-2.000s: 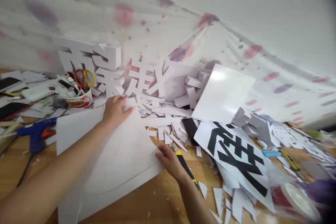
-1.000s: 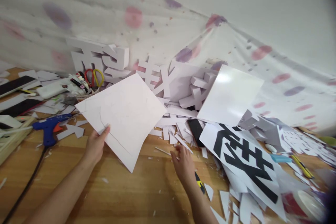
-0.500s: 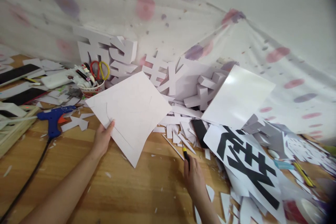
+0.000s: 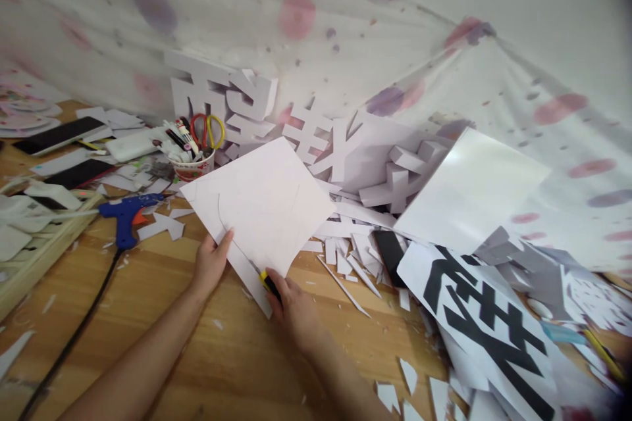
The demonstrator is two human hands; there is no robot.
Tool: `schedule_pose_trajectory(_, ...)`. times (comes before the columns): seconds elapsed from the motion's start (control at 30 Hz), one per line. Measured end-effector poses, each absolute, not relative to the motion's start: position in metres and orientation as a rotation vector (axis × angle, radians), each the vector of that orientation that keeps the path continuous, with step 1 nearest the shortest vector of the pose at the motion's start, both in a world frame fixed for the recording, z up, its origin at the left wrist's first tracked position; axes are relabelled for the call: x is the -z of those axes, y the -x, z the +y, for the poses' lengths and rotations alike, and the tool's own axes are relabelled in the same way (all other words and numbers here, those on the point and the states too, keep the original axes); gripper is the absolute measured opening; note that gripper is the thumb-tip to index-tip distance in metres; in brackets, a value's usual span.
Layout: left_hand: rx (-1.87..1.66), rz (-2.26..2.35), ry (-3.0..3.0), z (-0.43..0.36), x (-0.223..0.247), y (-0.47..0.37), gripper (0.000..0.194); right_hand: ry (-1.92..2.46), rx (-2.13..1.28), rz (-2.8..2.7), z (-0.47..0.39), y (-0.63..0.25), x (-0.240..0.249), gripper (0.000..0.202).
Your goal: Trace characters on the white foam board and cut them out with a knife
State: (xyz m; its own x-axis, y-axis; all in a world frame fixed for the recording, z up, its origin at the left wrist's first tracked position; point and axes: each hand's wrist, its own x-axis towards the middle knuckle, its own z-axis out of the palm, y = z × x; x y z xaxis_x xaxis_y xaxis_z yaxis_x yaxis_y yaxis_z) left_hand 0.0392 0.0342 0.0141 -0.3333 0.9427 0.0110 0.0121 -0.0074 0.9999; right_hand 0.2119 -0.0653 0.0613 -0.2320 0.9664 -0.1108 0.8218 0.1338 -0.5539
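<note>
A white foam-board sheet (image 4: 266, 204), turned cornerwise, is held tilted above the wooden table. Its face carries a curved line and faint marks. My left hand (image 4: 211, 266) pinches the sheet's lower left edge, thumb on top and the other fingers underneath. In my right hand (image 4: 296, 309) is a yellow and black utility knife (image 4: 268, 281). The knife's blade lies at the lower end of the line on the sheet; whether it has pierced the board I cannot tell.
A blue glue gun (image 4: 123, 214) lies at the left beside a power strip (image 4: 54, 204). Behind stand a cup (image 4: 195, 168) of pens and scissors and white 3D characters (image 4: 232, 95). To the right are a propped white board (image 4: 469, 191), a black-printed sheet (image 4: 486, 316) and scraps.
My right hand has brought the knife leftward from the table onto the sheet's lower part. My left hand keeps its hold on the sheet. The whole view has shifted slightly.
</note>
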Motion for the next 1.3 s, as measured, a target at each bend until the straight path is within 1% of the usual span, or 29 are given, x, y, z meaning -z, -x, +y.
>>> schedule_pose_trajectory(0.57,-1.485,1.457,-1.022,0.033,-0.009,-0.04,0.041,1.804,-0.701,-2.236,-0.067,-0.216,-0.069,0.044)
schedule_pose_trajectory(0.9,-1.457,1.518,-1.033,0.032,-0.012,-0.041,0.038,1.905,-0.356,-2.593,-0.062,-0.207,-0.087,0.05)
schedule_pose_trajectory(1.03,-1.438,1.556,-1.032,0.031,-0.013,-0.043,0.039,1.903,-0.286,-2.694,-0.063,-0.206,-0.091,0.056)
schedule_pose_trajectory(1.17,-1.437,1.597,-1.034,0.029,-0.015,-0.047,0.041,1.866,-0.251,-2.688,-0.065,-0.208,-0.093,0.053)
schedule_pose_trajectory(1.3,-1.444,1.643,-1.035,0.028,-0.014,-0.05,0.042,1.899,-0.173,-2.851,-0.067,-0.209,-0.1,0.053)
